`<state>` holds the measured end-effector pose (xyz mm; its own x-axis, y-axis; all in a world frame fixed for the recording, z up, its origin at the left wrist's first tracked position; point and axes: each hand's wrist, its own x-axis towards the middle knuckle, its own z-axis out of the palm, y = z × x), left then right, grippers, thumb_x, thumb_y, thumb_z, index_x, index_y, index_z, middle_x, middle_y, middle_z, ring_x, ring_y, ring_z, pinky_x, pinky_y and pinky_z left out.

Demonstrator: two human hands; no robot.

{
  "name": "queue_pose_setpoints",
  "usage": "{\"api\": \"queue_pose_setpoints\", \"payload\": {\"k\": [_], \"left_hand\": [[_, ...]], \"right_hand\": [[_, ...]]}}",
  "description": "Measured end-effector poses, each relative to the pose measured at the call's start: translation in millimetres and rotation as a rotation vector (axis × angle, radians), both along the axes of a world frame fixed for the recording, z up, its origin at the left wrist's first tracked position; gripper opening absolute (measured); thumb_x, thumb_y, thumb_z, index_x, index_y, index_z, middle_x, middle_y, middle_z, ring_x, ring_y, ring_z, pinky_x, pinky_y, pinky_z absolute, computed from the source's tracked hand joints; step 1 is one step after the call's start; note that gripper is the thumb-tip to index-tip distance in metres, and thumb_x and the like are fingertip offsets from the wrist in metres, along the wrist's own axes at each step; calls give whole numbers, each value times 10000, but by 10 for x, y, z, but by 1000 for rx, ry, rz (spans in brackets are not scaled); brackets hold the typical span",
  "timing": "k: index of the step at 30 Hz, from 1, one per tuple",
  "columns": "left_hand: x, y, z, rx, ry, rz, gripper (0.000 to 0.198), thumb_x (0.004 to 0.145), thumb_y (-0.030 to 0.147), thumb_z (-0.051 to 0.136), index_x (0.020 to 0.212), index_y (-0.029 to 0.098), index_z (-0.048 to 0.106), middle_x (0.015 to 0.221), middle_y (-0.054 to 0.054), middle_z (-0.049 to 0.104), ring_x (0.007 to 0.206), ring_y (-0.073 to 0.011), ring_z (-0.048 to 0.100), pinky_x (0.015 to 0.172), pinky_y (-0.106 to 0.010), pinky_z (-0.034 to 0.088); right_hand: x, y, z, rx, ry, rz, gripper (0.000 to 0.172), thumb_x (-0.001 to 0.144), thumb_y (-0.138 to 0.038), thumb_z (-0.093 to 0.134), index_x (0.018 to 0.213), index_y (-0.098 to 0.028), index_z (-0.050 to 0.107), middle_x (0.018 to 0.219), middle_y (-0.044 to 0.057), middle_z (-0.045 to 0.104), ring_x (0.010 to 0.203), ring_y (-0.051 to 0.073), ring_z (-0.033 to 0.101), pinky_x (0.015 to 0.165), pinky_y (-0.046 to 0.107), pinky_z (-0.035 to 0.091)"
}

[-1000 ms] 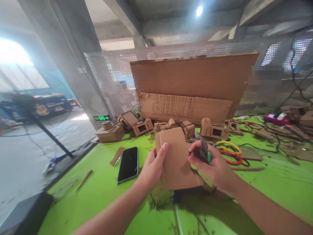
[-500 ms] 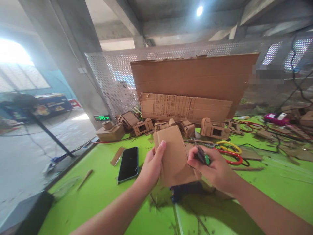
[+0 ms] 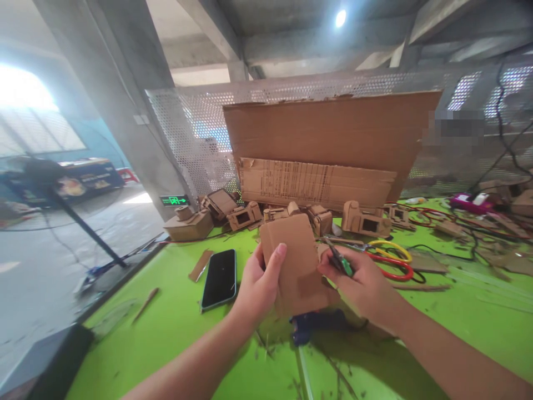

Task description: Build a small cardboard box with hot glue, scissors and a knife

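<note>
My left hand point(image 3: 263, 273) grips a folded piece of cardboard point(image 3: 297, 261) by its left side, thumb on the front face and the fingers hidden behind. The cardboard is raised above the green table, tilted toward me. At its right edge is my right hand point(image 3: 353, 278), closed around a dark utility knife point(image 3: 341, 261) with a green part. The knife's blade is too small to make out. Under the cardboard lies a dark blue glue gun point(image 3: 308, 325), partly covered, with a clear glue stick point(image 3: 304, 372) in front of it.
A phone point(image 3: 219, 279) lies left of my hands on the green table point(image 3: 175, 339). Cardboard camera models point(image 3: 366, 219) line the back, before a large cardboard sheet point(image 3: 333, 130). Red- and yellow-handled scissors point(image 3: 393, 261) rest to the right, near cables and scraps.
The cardboard has turned slightly, and my left thumb sits a little further right on it. In my right hand the knife has tilted, with its green part shifted left.
</note>
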<state>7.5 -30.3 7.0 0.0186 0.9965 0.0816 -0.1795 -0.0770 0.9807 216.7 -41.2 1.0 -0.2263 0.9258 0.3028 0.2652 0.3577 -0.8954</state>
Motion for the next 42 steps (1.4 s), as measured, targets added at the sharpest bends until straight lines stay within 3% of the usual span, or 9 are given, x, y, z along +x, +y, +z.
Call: {"api": "queue_pose_setpoints", "payload": {"k": [4,12,15,22,28,35,42], "left_hand": [[-15,10,-9,-23,-22,-46,577,884,588,713,1253,148,654,1118,-140,790,999,-289,761,874,-362,613],[14,-32,11,-17,11,-38,596,852,574,750,1246,137,657,1033,-132,799,960,-296,764,844,-365,619],[21,-42,16,-10,11,-47,584,865,567,741,1251,139,645,1064,-131,793,1004,-295,756,893,-374,609],[-2,-51,10,-5,50,-79,618,876,570,727,1311,144,624,1160,-153,772,1191,-335,689,914,-370,603],[20,-87,6,39,148,-62,575,872,568,732,1252,148,629,1240,-153,745,1143,-327,704,799,-322,612],[9,-60,-17,-57,34,-150,594,884,623,692,1241,150,667,1083,-133,786,925,-261,753,682,-266,580],[10,-87,-15,-39,63,-164,594,901,591,694,1303,157,638,1106,-129,778,944,-259,748,690,-266,578]], "right_hand": [[1,-26,-3,27,26,51,280,1026,-439,575,850,-222,550,811,-9,527,749,162,481,683,269,424],[-9,-22,4,5,92,-17,240,962,-438,675,902,-231,568,815,-15,546,714,156,486,659,276,428],[-15,-4,-7,0,79,-16,251,976,-436,658,874,-224,572,815,-13,552,730,154,495,675,272,431],[6,40,-69,-38,278,-119,297,900,-490,750,949,-242,596,836,-15,593,685,146,509,624,262,422],[15,56,-87,-64,239,-140,319,875,-516,771,943,-236,635,805,-15,610,643,139,505,567,252,404],[34,116,-158,-307,502,7,398,817,-579,805,1005,-257,667,656,-50,505,501,101,407,440,220,289],[40,73,-73,-255,457,-66,468,789,-581,832,1025,-225,639,615,-73,486,494,91,357,446,222,257]]}}
